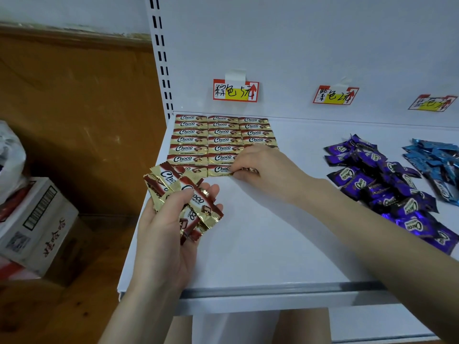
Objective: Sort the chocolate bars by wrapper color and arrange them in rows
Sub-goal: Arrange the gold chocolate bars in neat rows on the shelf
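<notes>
A white metal shelf (248, 256) is stretching across the view, its pale back panel (310, 45) rising behind it and carrying three taped price labels (236, 91) (335, 95) (432, 103). A slotted upright (161, 58) is running up the panel's left edge. To the left, a brown wood-panelled wall (74, 108) is standing under a pale upper wall (74, 8), and a printed cardboard box (37, 227) is sitting beside a white plastic bag (10, 155), above a brown wooden floor (62, 316). Soft, even light is falling over everything.

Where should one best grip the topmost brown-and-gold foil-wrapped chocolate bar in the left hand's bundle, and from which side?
Probably pinch the topmost brown-and-gold foil-wrapped chocolate bar by its flat crimped gold end, coming from the right: that end juts free past the left hand, while the thumb pins the other half.
</notes>
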Available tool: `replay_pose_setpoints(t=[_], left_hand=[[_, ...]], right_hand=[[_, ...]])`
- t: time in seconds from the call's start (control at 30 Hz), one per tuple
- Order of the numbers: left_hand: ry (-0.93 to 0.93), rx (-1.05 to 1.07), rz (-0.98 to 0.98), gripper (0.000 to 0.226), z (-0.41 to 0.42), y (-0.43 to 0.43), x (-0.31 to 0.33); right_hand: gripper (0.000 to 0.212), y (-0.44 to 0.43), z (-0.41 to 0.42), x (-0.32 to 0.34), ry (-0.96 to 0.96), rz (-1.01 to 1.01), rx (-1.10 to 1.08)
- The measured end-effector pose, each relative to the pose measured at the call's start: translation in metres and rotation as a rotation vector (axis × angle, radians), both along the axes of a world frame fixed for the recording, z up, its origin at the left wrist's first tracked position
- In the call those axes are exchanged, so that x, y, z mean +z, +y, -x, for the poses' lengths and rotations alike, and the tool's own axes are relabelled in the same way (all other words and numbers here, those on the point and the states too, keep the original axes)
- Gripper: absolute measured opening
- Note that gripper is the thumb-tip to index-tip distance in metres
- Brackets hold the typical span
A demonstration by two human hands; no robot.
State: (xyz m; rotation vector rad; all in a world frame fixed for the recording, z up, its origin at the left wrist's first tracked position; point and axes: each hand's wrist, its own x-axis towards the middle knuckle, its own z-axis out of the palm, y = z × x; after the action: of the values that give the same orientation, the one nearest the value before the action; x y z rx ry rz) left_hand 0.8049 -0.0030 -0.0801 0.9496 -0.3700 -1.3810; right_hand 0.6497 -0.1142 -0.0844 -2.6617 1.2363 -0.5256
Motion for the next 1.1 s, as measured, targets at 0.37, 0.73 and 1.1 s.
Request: replay_pose_setpoints(t=[0.37, 0.73, 1.1], left_hand=[[-0.021, 0.000, -0.008, 0.035, 0.001, 0.000, 0.001], [-0.037, 0.006, -0.037, 0.031, 0.002, 0.001, 0.002], [-0.041, -0.006, -0.019, 0.037, 0.002, 0.001, 0.002]], right_hand=[[0.015, 0.002, 0.014, 0.015, -0.165, -0.040, -0.123], [0.024, 0.017, 0.044, -0.007, 0.033, -0.018, -0.231], [0.026, 0.022, 0.040, -0.002, -0.052, 0.013, -0.253]])
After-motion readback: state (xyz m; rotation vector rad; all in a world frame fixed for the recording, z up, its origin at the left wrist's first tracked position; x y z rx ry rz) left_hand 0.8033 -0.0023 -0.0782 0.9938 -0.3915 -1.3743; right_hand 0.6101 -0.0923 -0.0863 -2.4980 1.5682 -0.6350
